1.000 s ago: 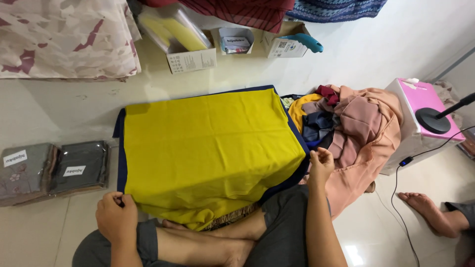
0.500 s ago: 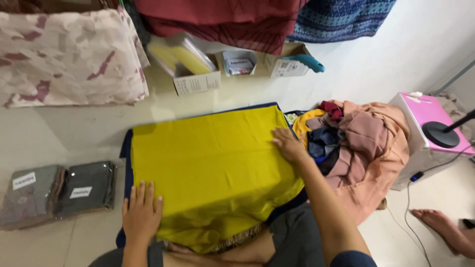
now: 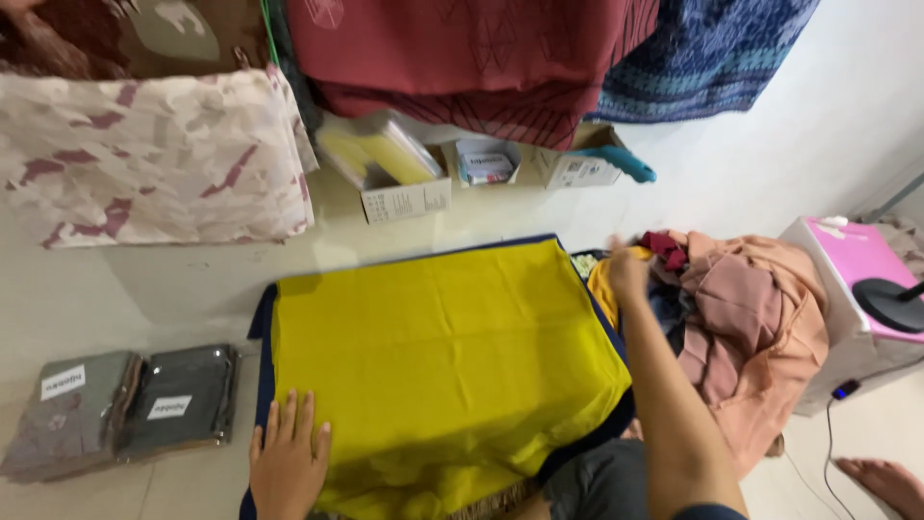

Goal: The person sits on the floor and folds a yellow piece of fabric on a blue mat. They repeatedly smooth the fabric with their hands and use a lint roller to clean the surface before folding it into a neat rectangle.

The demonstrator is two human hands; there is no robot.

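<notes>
A yellow cloth (image 3: 443, 356) lies spread flat over a dark blue cloth (image 3: 262, 332) on the pale floor in front of me. My left hand (image 3: 287, 457) rests palm down, fingers apart, on the yellow cloth's near left corner. My right hand (image 3: 626, 274) is at the cloth's far right edge, beside a heap of clothes (image 3: 741, 318). It is blurred, and whether it grips anything cannot be made out.
Two flat grey packets with white labels (image 3: 125, 409) lie at the left. Cardboard boxes (image 3: 404, 183) stand at the back under hanging red and blue fabrics. A camouflage-pattern cloth (image 3: 144, 164) lies at the back left. A pink-topped box (image 3: 857, 289) stands at the right; a bare foot (image 3: 881, 481) shows at the bottom right.
My right hand has moved from the yellow cloth's right side out to its far right edge by the clothes heap. My left hand stays flat on the near left corner.
</notes>
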